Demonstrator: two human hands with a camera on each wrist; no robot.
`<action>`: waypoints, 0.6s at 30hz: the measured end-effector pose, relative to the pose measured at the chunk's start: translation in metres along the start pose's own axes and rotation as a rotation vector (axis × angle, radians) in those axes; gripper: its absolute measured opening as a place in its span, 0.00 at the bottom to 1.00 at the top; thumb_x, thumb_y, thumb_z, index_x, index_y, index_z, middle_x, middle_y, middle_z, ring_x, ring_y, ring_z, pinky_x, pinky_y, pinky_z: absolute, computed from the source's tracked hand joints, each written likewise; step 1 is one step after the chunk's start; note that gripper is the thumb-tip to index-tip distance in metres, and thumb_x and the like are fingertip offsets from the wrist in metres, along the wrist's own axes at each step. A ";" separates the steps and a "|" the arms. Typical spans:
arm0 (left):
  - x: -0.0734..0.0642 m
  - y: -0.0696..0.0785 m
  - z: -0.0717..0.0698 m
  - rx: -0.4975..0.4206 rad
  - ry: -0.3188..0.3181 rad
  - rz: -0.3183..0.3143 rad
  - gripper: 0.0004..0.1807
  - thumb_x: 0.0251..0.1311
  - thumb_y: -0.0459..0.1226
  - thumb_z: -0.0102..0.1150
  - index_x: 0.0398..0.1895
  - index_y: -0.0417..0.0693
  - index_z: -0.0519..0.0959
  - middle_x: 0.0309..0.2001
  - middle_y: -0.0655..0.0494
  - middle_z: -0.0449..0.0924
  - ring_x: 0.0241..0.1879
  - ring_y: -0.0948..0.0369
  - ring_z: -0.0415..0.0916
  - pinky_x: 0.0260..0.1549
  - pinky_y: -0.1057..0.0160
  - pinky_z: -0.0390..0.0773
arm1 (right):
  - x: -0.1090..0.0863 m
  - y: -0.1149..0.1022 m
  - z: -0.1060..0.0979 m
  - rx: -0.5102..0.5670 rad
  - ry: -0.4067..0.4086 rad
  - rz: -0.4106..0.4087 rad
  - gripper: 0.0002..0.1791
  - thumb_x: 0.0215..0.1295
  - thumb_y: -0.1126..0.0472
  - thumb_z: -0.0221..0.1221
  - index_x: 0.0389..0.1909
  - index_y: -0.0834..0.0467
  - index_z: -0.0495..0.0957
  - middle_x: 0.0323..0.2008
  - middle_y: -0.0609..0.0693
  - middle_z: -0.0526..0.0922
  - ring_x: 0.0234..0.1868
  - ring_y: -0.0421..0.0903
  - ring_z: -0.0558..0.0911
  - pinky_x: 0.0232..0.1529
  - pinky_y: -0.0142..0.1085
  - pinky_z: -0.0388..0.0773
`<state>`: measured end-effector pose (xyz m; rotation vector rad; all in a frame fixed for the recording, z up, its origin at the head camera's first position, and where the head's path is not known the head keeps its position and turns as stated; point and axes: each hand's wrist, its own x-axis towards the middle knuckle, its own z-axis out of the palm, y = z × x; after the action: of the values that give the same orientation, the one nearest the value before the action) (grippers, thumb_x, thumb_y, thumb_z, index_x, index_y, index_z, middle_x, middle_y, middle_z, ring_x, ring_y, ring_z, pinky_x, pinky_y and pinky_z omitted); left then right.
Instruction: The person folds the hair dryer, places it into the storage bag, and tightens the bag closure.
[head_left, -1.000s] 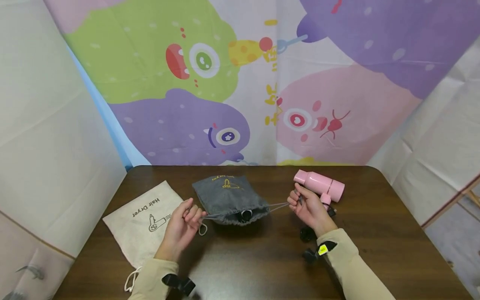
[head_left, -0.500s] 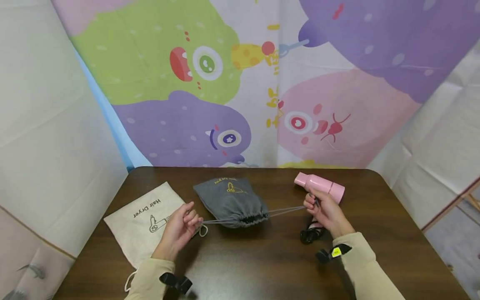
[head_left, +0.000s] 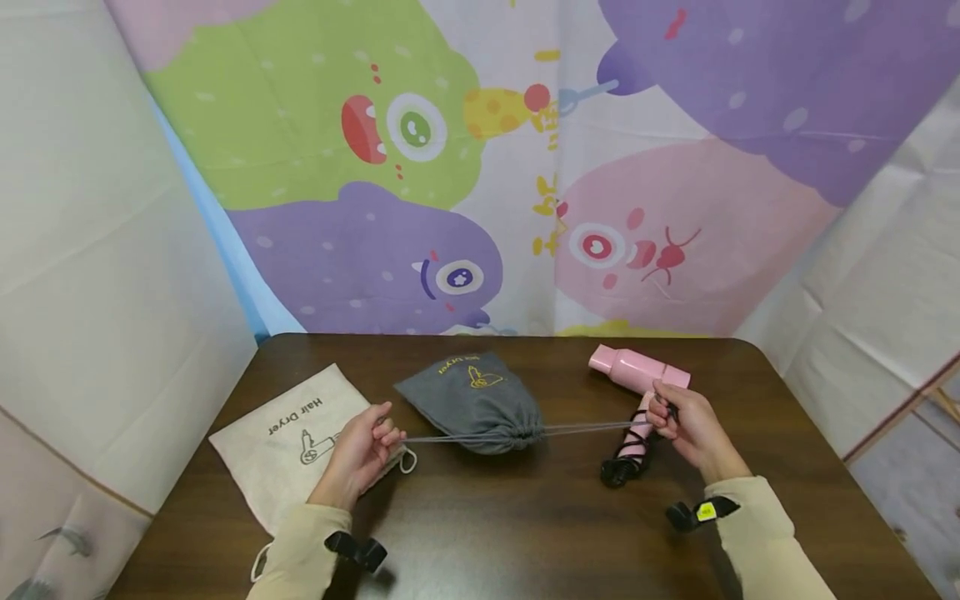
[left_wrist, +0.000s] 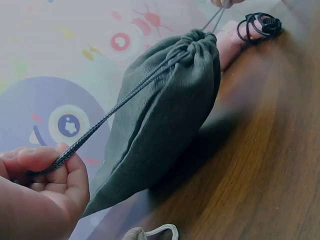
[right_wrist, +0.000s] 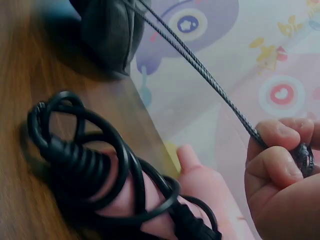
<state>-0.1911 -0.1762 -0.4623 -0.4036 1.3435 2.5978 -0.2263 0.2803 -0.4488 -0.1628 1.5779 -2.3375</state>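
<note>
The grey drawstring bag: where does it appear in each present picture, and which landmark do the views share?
Head: grey drawstring bag, just below the centre.
Left wrist: bag, across the centre, slanting up to the right.
Right wrist: bag, partly cut off by the top edge, left of centre.
Shared landmark: black cord, right of the bag in head, top right in left wrist, lower left in right wrist.

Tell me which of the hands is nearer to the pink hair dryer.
Right. The right hand is close by the pink hair dryer; the left hand is farther left, near the cream drawstring bag.
</note>
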 end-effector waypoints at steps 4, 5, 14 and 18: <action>0.003 -0.003 0.001 0.023 -0.016 -0.016 0.19 0.72 0.33 0.38 0.18 0.51 0.61 0.09 0.64 0.55 0.13 0.66 0.56 0.30 0.68 0.78 | -0.007 -0.002 -0.004 -0.052 0.029 0.001 0.21 0.79 0.59 0.39 0.21 0.55 0.63 0.18 0.43 0.63 0.22 0.42 0.53 0.20 0.32 0.44; 0.004 -0.004 0.001 0.026 -0.018 -0.017 0.19 0.72 0.33 0.38 0.19 0.51 0.61 0.10 0.63 0.55 0.13 0.66 0.56 0.30 0.68 0.78 | -0.008 -0.002 -0.004 -0.067 0.039 0.003 0.21 0.79 0.59 0.39 0.21 0.55 0.63 0.18 0.43 0.63 0.22 0.42 0.53 0.19 0.32 0.44; 0.019 -0.010 0.019 0.087 -0.024 -0.006 0.16 0.71 0.32 0.39 0.22 0.50 0.60 0.10 0.64 0.55 0.14 0.67 0.58 0.32 0.67 0.79 | -0.019 -0.011 -0.016 -0.075 0.133 0.007 0.21 0.79 0.60 0.39 0.20 0.55 0.62 0.18 0.42 0.62 0.21 0.40 0.54 0.19 0.32 0.43; 0.025 -0.014 0.028 0.104 -0.024 0.003 0.16 0.71 0.32 0.40 0.22 0.50 0.59 0.11 0.64 0.54 0.14 0.67 0.58 0.32 0.67 0.79 | -0.025 -0.017 -0.020 -0.064 0.197 0.026 0.19 0.78 0.59 0.42 0.21 0.55 0.64 0.18 0.42 0.63 0.20 0.39 0.57 0.18 0.30 0.46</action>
<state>-0.2155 -0.1438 -0.4656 -0.3528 1.4651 2.5134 -0.2115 0.3117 -0.4392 0.0761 1.7355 -2.3449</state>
